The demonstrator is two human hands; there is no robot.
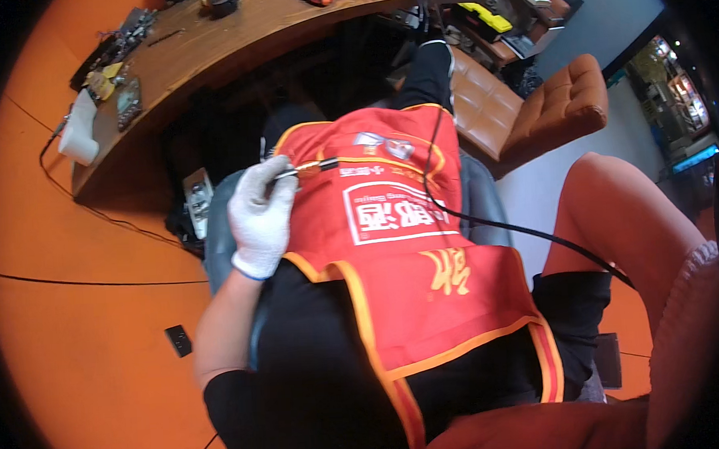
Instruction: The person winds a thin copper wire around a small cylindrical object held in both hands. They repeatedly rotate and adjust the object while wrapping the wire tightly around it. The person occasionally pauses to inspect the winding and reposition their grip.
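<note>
Head view: I see white-gloved left hand [260,217], nine o'clock, pinching slim amber-and-black rod [309,170], probably keeping its tip free; knit-gloved right hand [687,334], four o'clock, can't tell grip.

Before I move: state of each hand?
Left hand: closed, holding a slim amber-and-black tool.
Right hand: only partly visible; can't tell if open or closed.
</note>
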